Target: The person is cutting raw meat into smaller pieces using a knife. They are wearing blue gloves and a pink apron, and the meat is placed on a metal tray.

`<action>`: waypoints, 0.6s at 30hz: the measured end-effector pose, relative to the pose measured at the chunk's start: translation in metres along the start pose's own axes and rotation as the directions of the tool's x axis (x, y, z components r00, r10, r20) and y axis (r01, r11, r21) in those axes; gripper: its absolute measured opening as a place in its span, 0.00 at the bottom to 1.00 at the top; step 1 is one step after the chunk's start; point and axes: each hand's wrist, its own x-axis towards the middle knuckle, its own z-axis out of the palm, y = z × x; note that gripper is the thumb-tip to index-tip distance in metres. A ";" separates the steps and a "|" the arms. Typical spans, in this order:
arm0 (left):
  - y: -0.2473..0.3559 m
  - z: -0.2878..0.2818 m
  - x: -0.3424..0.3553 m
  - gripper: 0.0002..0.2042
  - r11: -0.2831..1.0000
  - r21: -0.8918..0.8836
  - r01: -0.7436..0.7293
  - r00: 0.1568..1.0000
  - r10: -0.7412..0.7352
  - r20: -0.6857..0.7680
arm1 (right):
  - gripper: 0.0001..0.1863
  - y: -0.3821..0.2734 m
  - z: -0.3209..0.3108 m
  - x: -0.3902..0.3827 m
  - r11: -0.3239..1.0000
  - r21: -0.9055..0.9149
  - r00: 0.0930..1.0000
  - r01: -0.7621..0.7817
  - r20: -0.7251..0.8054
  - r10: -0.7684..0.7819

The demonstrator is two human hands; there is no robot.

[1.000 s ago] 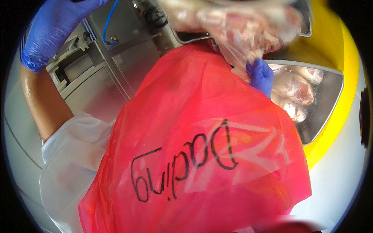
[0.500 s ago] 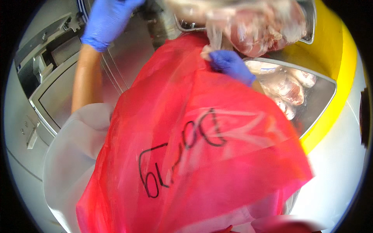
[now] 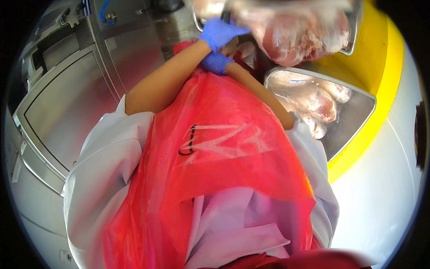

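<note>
Both my hands wear blue gloves, and they are close together beyond the top of the red plastic apron (image 3: pixel 233 166). My left hand (image 3: pixel 219 33) reaches across above the right, closed beside a narrow dark object (image 3: pixel 226 12) whose kind I cannot make out. Under the left wrist is my right hand (image 3: pixel 216 62), its fingers hidden; it touches or lies just over the apron's upper end. A pale piece (image 3: pixel 229 47) shows beside the hands. Large pieces of raw meat (image 3: pixel 286 40), pink with whitish fat, hang blurred just to the right.
A metal tray (image 3: pixel 354 121) with several pieces of meat (image 3: pixel 322 105) stands at the right, by a yellow edge (image 3: pixel 385 112). Another tray edge (image 3: pixel 355 38) shows behind the hanging meat. Steel panels (image 3: pixel 67 107) line the left side.
My left hand has come from the upper left across to the right hand. The right hand has moved left, and the apron hangs narrower, with my sleeves showing.
</note>
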 end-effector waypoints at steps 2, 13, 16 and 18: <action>-0.080 0.054 0.036 0.26 0.902 0.390 -0.188 0.981 0.189 0.037 | 0.24 -0.018 -0.005 0.003 0.999 0.031 0.995 -0.036 0.096 0.033; -0.076 0.063 0.028 0.13 0.941 0.298 -0.161 0.971 0.206 -0.125 | 0.24 -0.032 -0.072 -0.110 0.463 0.755 0.758 -0.464 0.068 0.648; -0.125 0.058 0.054 0.14 0.757 0.621 -0.206 0.967 0.253 0.013 | 0.23 -0.060 -0.080 -0.090 0.502 0.846 0.864 -0.180 -0.108 0.492; -0.069 0.022 0.033 0.12 0.959 0.275 -0.064 0.991 0.095 -0.100 | 0.21 -0.058 -0.083 -0.082 0.638 0.769 0.905 0.023 -0.287 0.314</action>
